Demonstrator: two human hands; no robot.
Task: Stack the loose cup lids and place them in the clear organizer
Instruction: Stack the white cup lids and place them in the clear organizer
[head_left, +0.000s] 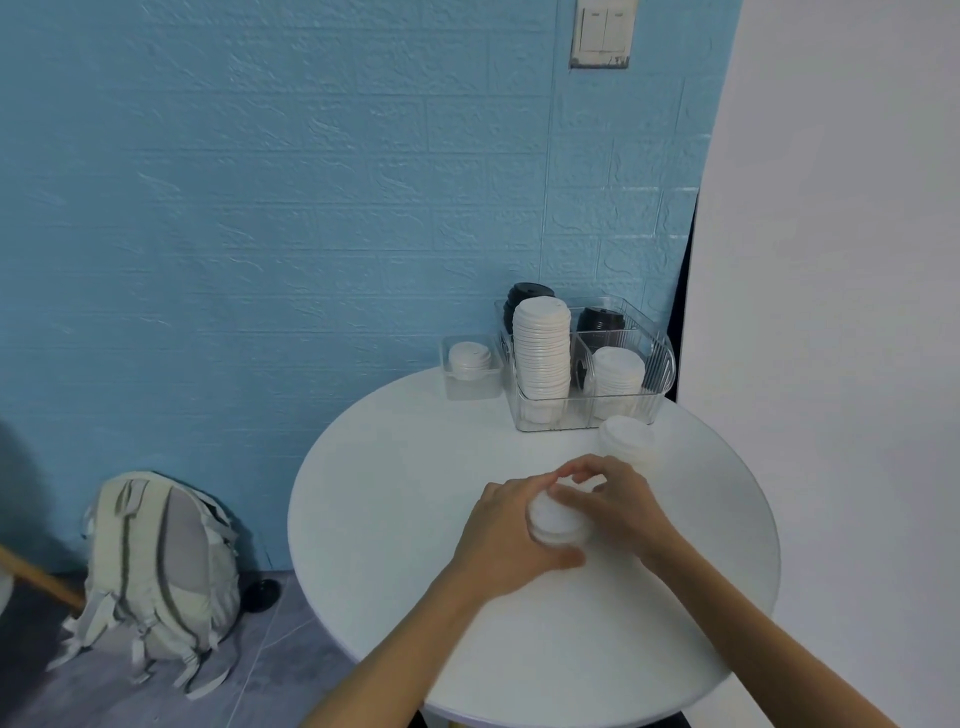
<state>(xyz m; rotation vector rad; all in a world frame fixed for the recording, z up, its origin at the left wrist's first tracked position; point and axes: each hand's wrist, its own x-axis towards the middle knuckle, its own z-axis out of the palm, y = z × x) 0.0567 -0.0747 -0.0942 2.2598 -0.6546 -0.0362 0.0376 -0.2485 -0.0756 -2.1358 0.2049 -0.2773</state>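
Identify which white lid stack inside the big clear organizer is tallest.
The front-left stack in the big clear organizer: it rises well above the rim, while the front-right white stack stays lower.

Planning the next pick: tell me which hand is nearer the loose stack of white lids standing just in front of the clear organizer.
Right. The right hand sits just below that loose stack of white lids, fingertips almost reaching it. The left hand is farther down-left, with the held lid stack between both hands.

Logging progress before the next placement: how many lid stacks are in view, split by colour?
White stacks: 5, namely tall organizer stack, short organizer stack, small-tray stack, loose stack on table, stack held in both hands.
Black stacks: 2, rear left, rear right.
Total: 7.
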